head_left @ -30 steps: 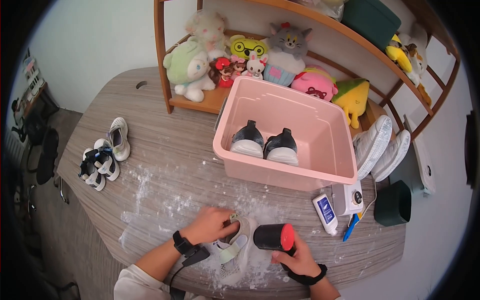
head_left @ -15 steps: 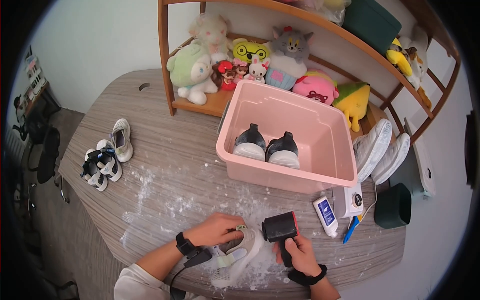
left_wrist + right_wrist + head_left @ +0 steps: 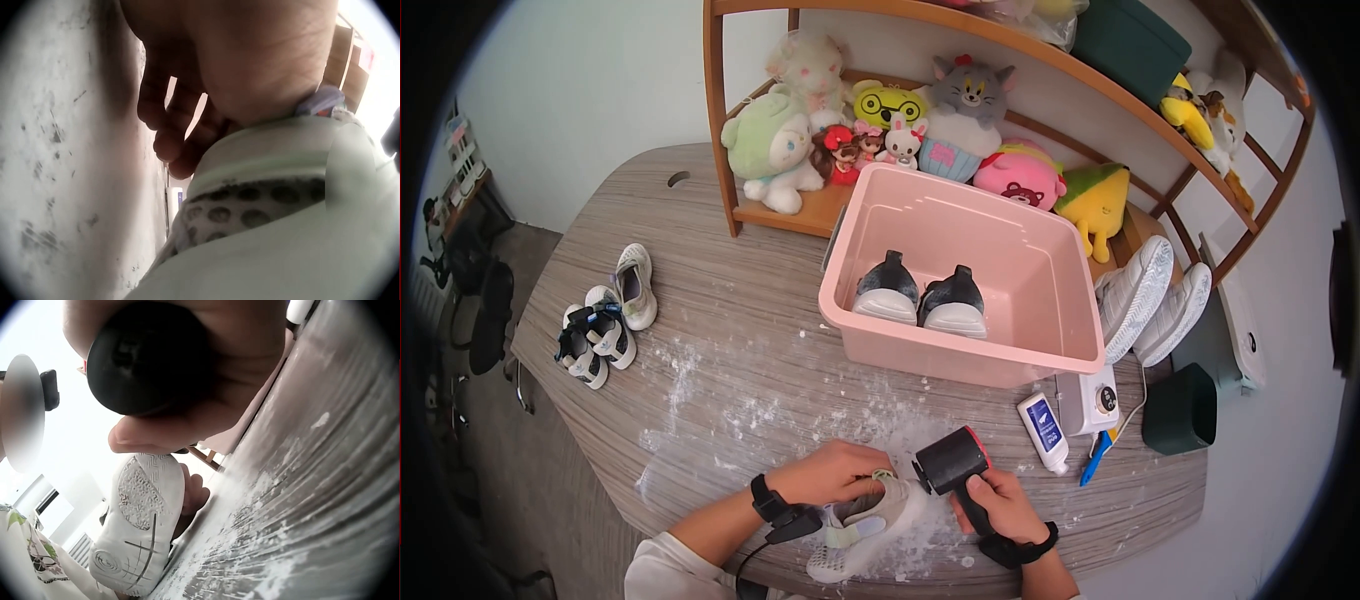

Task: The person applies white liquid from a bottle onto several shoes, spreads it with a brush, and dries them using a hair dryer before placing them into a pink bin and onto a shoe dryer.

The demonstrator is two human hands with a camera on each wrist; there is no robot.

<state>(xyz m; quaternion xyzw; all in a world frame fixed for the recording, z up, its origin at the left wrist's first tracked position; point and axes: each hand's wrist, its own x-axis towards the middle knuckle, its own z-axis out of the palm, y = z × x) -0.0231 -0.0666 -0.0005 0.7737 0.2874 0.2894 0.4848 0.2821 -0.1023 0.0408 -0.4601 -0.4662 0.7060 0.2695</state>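
Observation:
My left hand (image 3: 840,473) grips a small pale shoe (image 3: 852,548) at its heel end, fingers at the collar opening. The shoe is tipped on its side; its white patterned sole (image 3: 140,519) faces the right wrist camera. In the left wrist view the hand (image 3: 237,62) is over the shoe's collar (image 3: 262,150), with perforated lining showing inside. My right hand (image 3: 1003,507) holds a black hair dryer (image 3: 953,460) with a red back by its handle. The nozzle points left, close beside the shoe's heel. The handle's round end (image 3: 150,359) fills the right hand in its wrist view.
White powdery residue (image 3: 685,385) marks the wooden table. A pink bin (image 3: 970,355) holds two dark-and-white shoes. Beyond it stands a shelf of plush toys. Small shoes (image 3: 595,340) sit left; a white bottle (image 3: 1043,433), a blue-handled brush (image 3: 1092,463) and a green bin (image 3: 1180,410) stand right.
The shoe has turned, its toe swinging left. The hair dryer has shifted and tilted, its nozzle now aimed at the heel and its red back turned partly away.

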